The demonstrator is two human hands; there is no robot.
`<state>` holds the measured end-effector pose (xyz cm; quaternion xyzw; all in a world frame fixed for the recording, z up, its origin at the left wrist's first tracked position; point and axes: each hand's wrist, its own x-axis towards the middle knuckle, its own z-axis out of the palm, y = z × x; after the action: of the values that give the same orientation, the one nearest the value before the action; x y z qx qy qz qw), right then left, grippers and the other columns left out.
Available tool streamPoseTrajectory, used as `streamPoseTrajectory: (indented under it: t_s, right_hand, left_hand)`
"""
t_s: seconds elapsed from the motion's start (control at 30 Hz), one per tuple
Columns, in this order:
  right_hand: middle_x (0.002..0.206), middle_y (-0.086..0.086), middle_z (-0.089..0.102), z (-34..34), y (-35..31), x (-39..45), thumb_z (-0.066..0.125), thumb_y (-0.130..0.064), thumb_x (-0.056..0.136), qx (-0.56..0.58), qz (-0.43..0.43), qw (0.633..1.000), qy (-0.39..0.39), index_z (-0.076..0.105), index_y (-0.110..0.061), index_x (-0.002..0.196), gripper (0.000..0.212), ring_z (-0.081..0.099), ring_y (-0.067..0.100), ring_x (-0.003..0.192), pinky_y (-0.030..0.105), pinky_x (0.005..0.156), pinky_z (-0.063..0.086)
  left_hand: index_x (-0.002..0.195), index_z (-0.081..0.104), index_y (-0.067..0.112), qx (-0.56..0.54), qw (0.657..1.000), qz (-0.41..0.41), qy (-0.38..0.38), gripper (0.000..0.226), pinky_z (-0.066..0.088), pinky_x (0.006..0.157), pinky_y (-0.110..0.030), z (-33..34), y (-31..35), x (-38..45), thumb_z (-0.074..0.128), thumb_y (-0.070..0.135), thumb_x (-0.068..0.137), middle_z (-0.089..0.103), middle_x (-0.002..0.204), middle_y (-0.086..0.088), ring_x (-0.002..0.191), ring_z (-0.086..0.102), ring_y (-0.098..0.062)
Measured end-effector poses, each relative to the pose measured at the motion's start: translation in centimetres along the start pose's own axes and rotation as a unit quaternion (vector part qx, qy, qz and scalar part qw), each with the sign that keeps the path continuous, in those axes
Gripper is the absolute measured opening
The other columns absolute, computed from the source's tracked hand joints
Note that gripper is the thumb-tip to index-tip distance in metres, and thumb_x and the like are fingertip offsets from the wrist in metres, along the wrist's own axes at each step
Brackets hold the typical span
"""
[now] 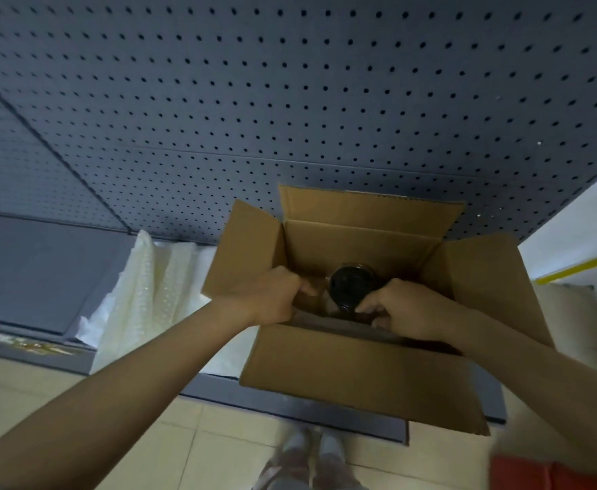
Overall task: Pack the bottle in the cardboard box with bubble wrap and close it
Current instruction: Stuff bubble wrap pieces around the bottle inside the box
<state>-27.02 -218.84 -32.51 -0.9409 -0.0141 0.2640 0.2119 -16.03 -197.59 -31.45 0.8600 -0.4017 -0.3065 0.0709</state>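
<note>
Bottle (352,285) with a dark cap stands upright inside the open cardboard box (357,369), near the box's near wall. Right hand (408,309) reaches over that wall, its grip pinched on the cap's near edge. Left hand (272,295) has its grip curled over the box's left rim beside the left flap. Left of the box, bubble wrap (148,291) lies on the grey surface (32,270). Behind stands a pegboard (290,93).
</note>
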Motion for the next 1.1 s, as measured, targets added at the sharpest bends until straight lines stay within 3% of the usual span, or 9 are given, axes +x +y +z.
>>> streamPoseTrajectory:
  t_s: [0.17,0.27,0.4,0.53,0.67,0.77,0.87,1.0,1.1]
  right_hand:
    - [0.119,-0.011,0.067,-3.8,-6.3,0.0,0.061,-0.022,0.090,-0.018,-0.038,0.995,0.096,0.061,-0.029,0.122,0.033,0.060,-0.001,0.099,0.020,0.088,0.049]
    - [0.112,-0.013,0.069,-5.2,-11.0,0.9,0.059,-0.025,0.091,-0.025,-0.063,0.983,0.168,0.062,-0.032,0.119,0.029,0.062,-0.002,0.092,0.024,0.085,0.054]
    - [0.102,-0.014,0.071,-5.3,-18.3,3.7,0.057,-0.028,0.093,0.001,-0.086,0.964,0.253,0.067,-0.034,0.112,0.022,0.063,-0.001,0.085,0.022,0.077,0.055]
    - [0.095,-0.017,0.069,-3.4,-25.8,7.8,0.061,-0.028,0.090,0.062,-0.083,0.957,0.272,0.070,-0.031,0.107,0.019,0.063,0.000,0.082,0.015,0.075,0.052]
    - [0.088,-0.020,0.066,1.4,-30.4,13.7,0.064,-0.019,0.089,0.165,-0.057,0.957,0.232,0.070,-0.029,0.104,0.019,0.062,-0.005,0.082,0.011,0.078,0.050]
    - [0.103,-0.001,0.068,5.8,-32.1,18.2,0.060,-0.010,0.090,0.236,0.032,0.955,0.176,0.066,-0.013,0.114,0.025,0.061,0.008,0.091,0.025,0.090,0.051]
    - [0.112,0.015,0.064,10.0,-32.2,22.5,0.046,-0.008,0.094,0.235,0.121,0.955,0.137,0.059,0.003,0.113,0.026,0.061,0.028,0.102,0.038,0.091,0.049]
    - [0.100,0.016,0.070,13.8,-29.9,26.5,0.041,-0.006,0.092,0.330,0.234,0.896,0.185,0.067,0.001,0.100,0.028,0.065,0.032,0.094,0.044,0.084,0.053]
    - [0.090,0.008,0.074,16.2,-27.6,28.0,0.048,-0.012,0.087,0.356,0.235,0.881,0.206,0.075,-0.013,0.087,0.027,0.069,0.025,0.087,0.047,0.080,0.056]
  left_hand:
    - [0.125,0.061,0.030,0.001,0.990,-0.007,0.143,0.037,0.050,0.092,-0.025,-4.4,-2.9,-6.2,0.059,0.018,0.090,0.065,0.123,0.010,0.108,0.062,-0.007]
    - [0.118,0.065,0.033,0.023,0.976,-0.031,0.216,0.032,0.055,0.086,-0.033,-6.1,-6.9,-9.6,0.060,0.019,0.090,0.070,0.112,0.014,0.097,0.065,-0.006]
    - [0.106,0.069,0.031,0.008,0.962,-0.062,0.266,0.023,0.057,0.077,-0.034,-7.0,-14.7,-13.1,0.061,0.019,0.089,0.072,0.095,0.013,0.083,0.066,-0.006]
    - [0.107,0.069,0.029,-0.012,0.964,-0.096,0.248,0.023,0.057,0.078,-0.034,-6.6,-23.8,-15.1,0.060,0.017,0.088,0.071,0.096,0.011,0.083,0.066,-0.009]
    - [0.112,0.067,0.022,-0.123,0.956,-0.159,0.215,0.023,0.052,0.085,-0.028,-3.9,-30.5,-14.4,0.064,0.024,0.088,0.071,0.109,0.002,0.094,0.067,-0.015]
    - [0.129,0.053,0.016,-0.230,0.937,-0.206,0.163,0.049,0.046,0.085,-0.024,-1.1,-33.0,-12.7,0.063,0.040,0.088,0.062,0.127,-0.007,0.110,0.061,-0.021]
    - [0.146,0.027,0.018,-0.285,0.931,-0.214,0.084,0.080,0.046,0.094,-0.033,1.5,-33.9,-10.7,0.059,0.056,0.084,0.044,0.143,-0.011,0.124,0.051,-0.028]
    - [0.150,0.010,0.021,-0.346,0.912,-0.211,0.060,0.086,0.043,0.079,-0.024,4.1,-33.7,-8.9,0.062,0.048,0.086,0.042,0.145,-0.011,0.122,0.051,-0.026]
    - [0.150,0.007,0.022,-0.390,0.891,-0.220,0.074,0.090,0.044,0.081,-0.023,5.2,-33.8,-8.3,0.063,0.046,0.085,0.042,0.146,-0.010,0.122,0.052,-0.025]
